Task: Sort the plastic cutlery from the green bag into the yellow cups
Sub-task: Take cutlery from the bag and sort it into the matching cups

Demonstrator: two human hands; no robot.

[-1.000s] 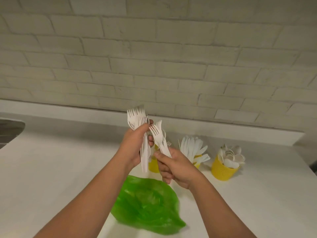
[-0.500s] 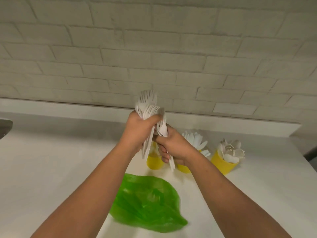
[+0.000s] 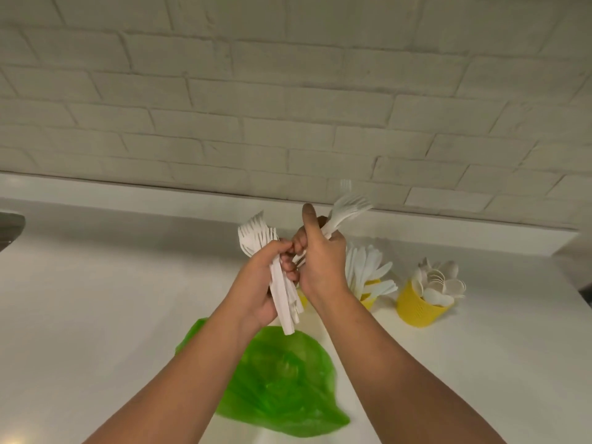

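The left hand (image 3: 259, 283) is gripping a thick bundle of white plastic forks (image 3: 256, 233), its fingers curling round the handles, with the tines pointing up and the handle ends hanging down toward the crumpled translucent green plastic bag (image 3: 282, 386). The bag is lying flat on the white countertop (image 3: 96, 299) just below both hands. The right hand (image 3: 322, 264) is clutching a smaller bunch of white plastic forks (image 3: 347, 208), thumb sticking upward, and the blurred tines are fanning out to the upper right. Its curled fingers are touching the fingers of the left hand. Behind the hands, three yellow textured plastic cups are standing in a row toward the back of the countertop. The left cup (image 3: 302, 299) is showing only as a sliver between the two hands, its contents hidden. The middle cup (image 3: 368, 302) is holding a fan of white plastic knives (image 3: 368, 270). The right cup (image 3: 416, 310) is holding white plastic spoons (image 3: 442, 283), bowls up. A white painted brick wall (image 3: 288, 107) is rising behind the countertop.
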